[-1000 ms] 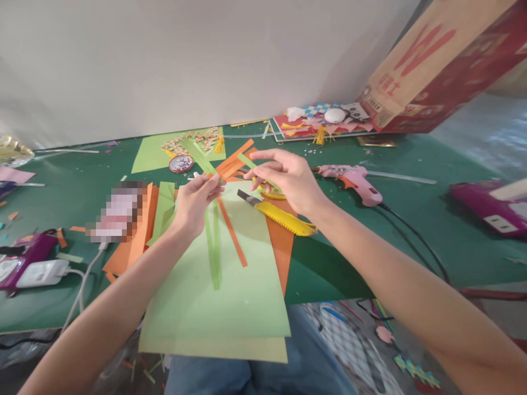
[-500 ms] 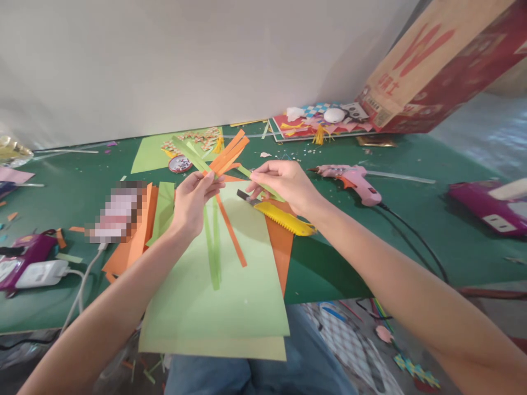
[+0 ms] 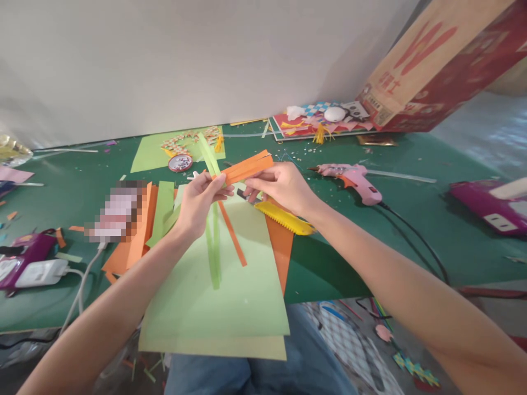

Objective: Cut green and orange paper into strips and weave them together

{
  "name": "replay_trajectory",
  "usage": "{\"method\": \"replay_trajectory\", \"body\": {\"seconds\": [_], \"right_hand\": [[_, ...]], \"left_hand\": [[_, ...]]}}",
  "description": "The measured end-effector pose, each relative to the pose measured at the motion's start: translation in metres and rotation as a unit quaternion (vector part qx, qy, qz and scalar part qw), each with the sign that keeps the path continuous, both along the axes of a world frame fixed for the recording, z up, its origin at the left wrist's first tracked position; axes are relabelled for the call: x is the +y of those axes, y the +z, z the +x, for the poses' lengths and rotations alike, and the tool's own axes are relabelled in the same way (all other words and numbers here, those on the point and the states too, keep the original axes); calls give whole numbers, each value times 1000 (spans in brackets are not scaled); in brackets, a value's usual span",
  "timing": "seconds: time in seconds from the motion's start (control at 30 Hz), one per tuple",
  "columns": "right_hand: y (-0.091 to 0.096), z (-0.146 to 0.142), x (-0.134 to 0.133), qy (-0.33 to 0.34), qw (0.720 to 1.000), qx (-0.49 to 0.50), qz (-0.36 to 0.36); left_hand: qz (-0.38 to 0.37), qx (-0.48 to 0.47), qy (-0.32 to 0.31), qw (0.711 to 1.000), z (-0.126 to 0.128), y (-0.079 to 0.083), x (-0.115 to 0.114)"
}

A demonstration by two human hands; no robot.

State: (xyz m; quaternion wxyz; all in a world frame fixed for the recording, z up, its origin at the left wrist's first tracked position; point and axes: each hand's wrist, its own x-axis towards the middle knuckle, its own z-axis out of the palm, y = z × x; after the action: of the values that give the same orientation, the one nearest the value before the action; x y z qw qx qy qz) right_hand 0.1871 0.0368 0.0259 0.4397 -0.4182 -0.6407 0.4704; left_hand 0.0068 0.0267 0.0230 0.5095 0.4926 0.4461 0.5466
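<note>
My left hand [image 3: 200,202] is closed, pinching a crossing of woven paper strips between thumb and fingers. From that crossing, light green paper strips [image 3: 209,153] stick up and away, and orange paper strips [image 3: 249,167] reach to the right. My right hand [image 3: 284,189] is closed at the outer part of the orange strips, its fingertips partly hidden. Below it lies a yellow utility knife [image 3: 286,219], with its dark blade end towards my left hand. A loose orange strip [image 3: 233,233] and green strips [image 3: 213,252] rest on the pale green paper sheets [image 3: 242,307].
A pink glue gun [image 3: 349,178] lies at right with its cable. At left are a pixelated phone [image 3: 117,213], orange paper [image 3: 135,241] and a purple power strip [image 3: 28,260]. Behind stand a small dish of beads [image 3: 180,163] and a paper bag [image 3: 436,71].
The orange strips have swung down to the right, towards my right hand. The green strips now point more upright. A green strip by my right hand no longer shows there.
</note>
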Motion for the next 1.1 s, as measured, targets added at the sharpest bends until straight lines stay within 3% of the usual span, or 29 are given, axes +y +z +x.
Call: {"method": "replay_trajectory", "body": {"seconds": [0.33,0.77,0.93,1.1], "right_hand": [[3,-4,-6,-2,999,-16,51],[2,-4,-7,73,995,-9,69],[3,-4,-7,38,997,-23,57],[4,-3,-4,-6,1000,-3,-7]], "left_hand": [[-34,-12,5,999,1,1,-1],[-39,-3,-10,999,0,-1,0],[-44,10,7,999,1,0,0],[-7,30,0,1000,2,2,-2]]}}
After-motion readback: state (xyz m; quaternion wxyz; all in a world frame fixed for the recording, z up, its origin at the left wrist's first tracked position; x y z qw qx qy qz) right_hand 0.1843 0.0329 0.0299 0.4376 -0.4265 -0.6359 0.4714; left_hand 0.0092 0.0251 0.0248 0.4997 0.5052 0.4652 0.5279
